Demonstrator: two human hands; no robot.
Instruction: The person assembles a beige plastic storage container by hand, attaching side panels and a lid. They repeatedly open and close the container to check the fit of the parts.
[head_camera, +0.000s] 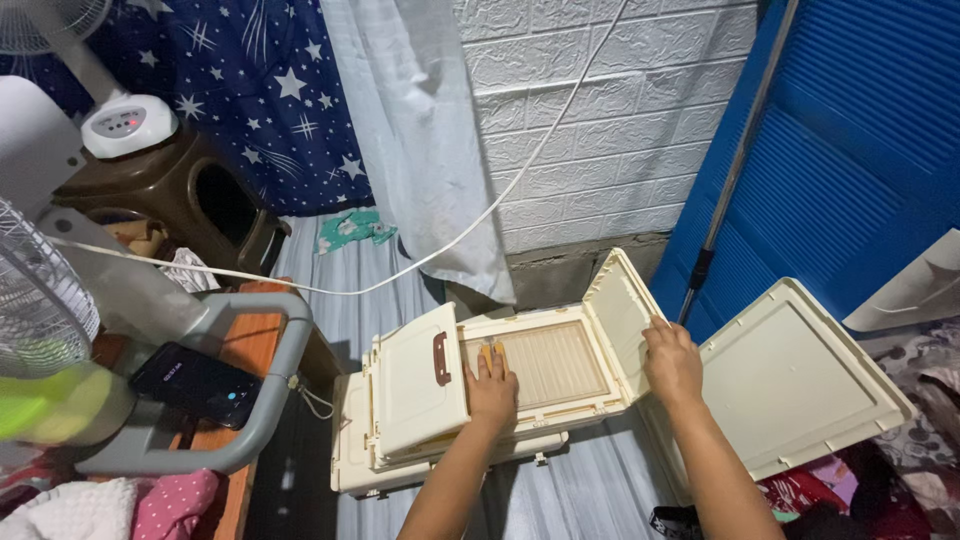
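your left hand (491, 388) is lying flat, palm down and fingers out, on the ribbed middle panel (548, 362) of that cream folding plastic box (450, 440). it's pressing on it, not gripping anything. your right hand (671, 362) is on the lower edge of the hinged side flap (622, 310), the one standing tilted up on the right of the panel. the fingers curl over the flap's edge, so it looks like a loose hold on it, though i can't tell how tight.

the box itself sits collapsed on the grey striped sheet (355, 300) of the bed, right in front of you, roughly centre of the view. on its left side another flap with a brown handle (440, 357) lies folded over the stack. a second cream panel (795, 375), big and flat with a raised rim, lies just beside your right hand, leaning toward the blue slatted door (850, 150).

other stuff around: a white cable (330, 290) runs across from the left up the white brick wall (600, 110), a dark phone (196, 383) sits on the wooden ledge (255, 345) inside a grey frame (290, 340), and there's a fan grille (40, 300) at the far left. star-print curtain (250, 90) behind, with a pale cloth (420, 130) hanging next to it.
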